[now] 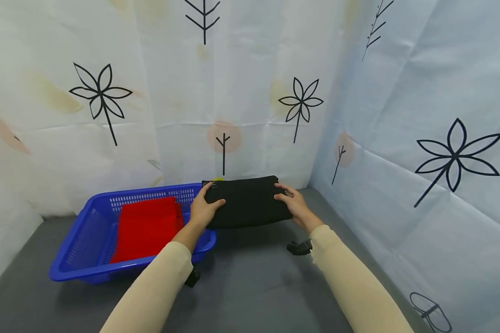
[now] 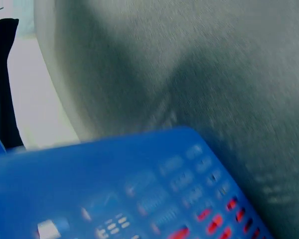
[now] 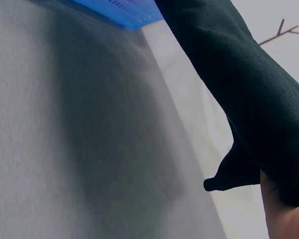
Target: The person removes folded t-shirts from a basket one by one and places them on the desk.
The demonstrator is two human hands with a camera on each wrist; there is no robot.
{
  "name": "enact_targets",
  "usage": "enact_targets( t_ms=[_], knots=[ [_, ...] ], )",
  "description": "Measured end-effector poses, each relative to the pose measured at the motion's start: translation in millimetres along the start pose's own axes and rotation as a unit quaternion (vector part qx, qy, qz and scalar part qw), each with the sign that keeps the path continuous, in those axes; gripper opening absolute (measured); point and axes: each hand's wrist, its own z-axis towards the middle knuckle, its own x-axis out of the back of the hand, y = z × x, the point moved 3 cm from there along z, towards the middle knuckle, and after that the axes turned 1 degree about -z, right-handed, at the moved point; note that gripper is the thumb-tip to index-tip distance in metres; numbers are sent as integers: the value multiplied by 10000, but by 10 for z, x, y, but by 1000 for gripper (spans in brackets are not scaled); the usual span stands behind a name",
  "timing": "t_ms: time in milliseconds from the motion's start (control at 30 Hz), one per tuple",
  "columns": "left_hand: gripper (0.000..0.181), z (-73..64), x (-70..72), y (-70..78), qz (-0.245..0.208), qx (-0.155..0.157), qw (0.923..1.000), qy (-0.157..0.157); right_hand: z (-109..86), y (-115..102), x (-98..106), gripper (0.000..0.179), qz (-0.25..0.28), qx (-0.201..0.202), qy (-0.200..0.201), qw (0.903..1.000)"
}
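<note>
A folded black cloth [image 1: 247, 202] is held up off the grey surface between both hands. My left hand [image 1: 202, 207] grips its left end, with the thumb in front, close above the basket's right rim. At the other end my right hand [image 1: 295, 203] pinches the cloth, thumb and finger on its near face. In the right wrist view the black cloth [image 3: 244, 84] slants across, with a loose flap hanging below and part of the right hand [image 3: 289, 219] at the edge. The left hand does not show in the left wrist view.
A blue plastic basket [image 1: 72, 240] stands at the left with a folded red cloth [image 1: 150, 226] in it; its perforated wall [image 2: 114, 154] fills the lower left wrist view. Something small and yellow [image 1: 218, 179] shows behind the black cloth. Patterned white sheets [image 1: 250, 92] hang behind and at the right.
</note>
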Motion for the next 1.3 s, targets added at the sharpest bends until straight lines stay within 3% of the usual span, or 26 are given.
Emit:
enact_targets(
  t_ms=[167, 300, 700, 800, 1067, 1300],
  knots=[
    [72, 21, -142, 64, 312, -66, 9993, 203, 0, 32, 121, 48, -229, 37, 29, 9997],
    [72, 19, -233, 92, 501, -158, 9978, 409, 20, 64, 182, 49, -126, 0, 5, 9999],
    [70, -4, -524, 121, 440, -65, 9962, 746, 12, 65, 394, 48, -250, 219, -148, 9993],
    [71, -28, -629, 84, 396, -9, 9965, 742, -18, 81, 476, 48, -493, 285, -193, 9982],
    [71, -48, -797, -94, 202, 165, 9956, 902, 55, 221, 544, 51, -944, -107, -46, 9955],
    [71, 7, -850, -236, -35, 375, 9930, 1115, 157, 318, 526, 50, -1478, 100, -241, 9887]
  ],
)
